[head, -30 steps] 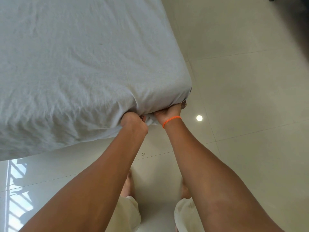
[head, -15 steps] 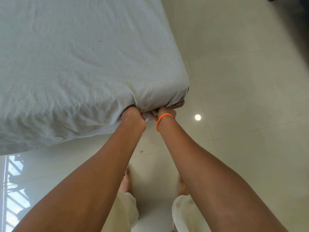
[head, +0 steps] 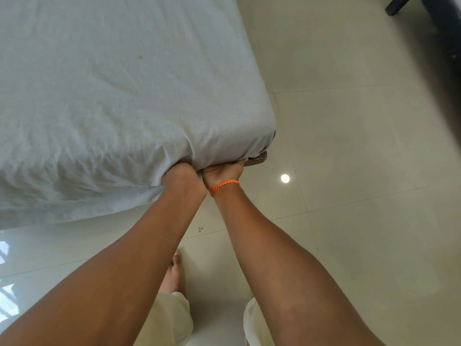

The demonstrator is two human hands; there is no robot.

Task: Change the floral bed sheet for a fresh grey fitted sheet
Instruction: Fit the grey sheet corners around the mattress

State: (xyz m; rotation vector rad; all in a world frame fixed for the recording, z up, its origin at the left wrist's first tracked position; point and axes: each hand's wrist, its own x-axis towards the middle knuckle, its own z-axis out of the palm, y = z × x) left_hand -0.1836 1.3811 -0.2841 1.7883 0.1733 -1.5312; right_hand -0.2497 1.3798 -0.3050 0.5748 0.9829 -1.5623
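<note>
Grey fitted sheet [head: 119, 101] covers bed, wrinkled, pulled over near corner. Left hand [head: 183, 174] and right hand [head: 223, 171] side by side under that corner edge; fingers hidden by fabric, grip can't tell. Orange wristband [head: 223, 186] on right wrist. Tiled floor [head: 349, 171].

You're in a home bedroom: a bed [head: 259, 159] with a wrinkled grey fitted sheet [head: 112, 96] pulled over its near right corner, glossy cream floor tiles [head: 349, 146] reflecting a ceiling light [head: 285, 178], your bare foot [head: 174, 273] on the tiles, dark furniture [head: 444, 33] at top right.
</note>
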